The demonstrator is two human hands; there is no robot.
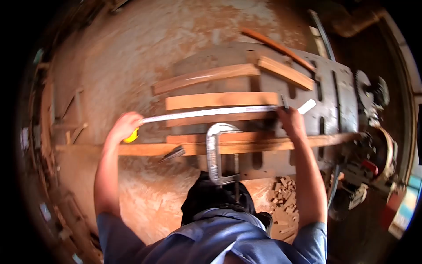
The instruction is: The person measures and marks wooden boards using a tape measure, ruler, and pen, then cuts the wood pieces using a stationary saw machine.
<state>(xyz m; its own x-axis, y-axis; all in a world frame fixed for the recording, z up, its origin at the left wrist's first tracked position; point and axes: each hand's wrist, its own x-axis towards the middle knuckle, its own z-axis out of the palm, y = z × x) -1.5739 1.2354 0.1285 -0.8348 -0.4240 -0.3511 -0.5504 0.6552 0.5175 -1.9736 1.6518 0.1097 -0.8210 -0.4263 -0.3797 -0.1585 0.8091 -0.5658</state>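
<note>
1. Across the short boards on the tabletop (305, 126), a tape measure (131, 134) is drawn out, its pale strip running from the left hand to the right hand.
2. Left hand (127, 126): fingers closed around the yellow case, beyond the boards' left ends.
3. Right hand (290, 119): at the strip's other end, near the boards' right ends. A dark slim object (284, 102) shows beside the fingers; whether they grip it, the strip or both cannot be told.
4. Step in hand, as judged: measuring along the boards. The next move calls for a taut, straight strip, aligned with the board ends before reading.
5. Nearest the strip: one board (221, 100) just beyond it and a second board (220, 119) partly beneath it.
6. Toward the body: a metal clamp (213, 154) is set at a long plank (281, 144).
7. Farther out: two more boards (206, 78) (286, 72), a reddish stick (278, 48) and, at the right, a round saw blade (361, 83).
8. Below the tabletop: a pile of wood offcuts (285, 193) on the floor.
</note>
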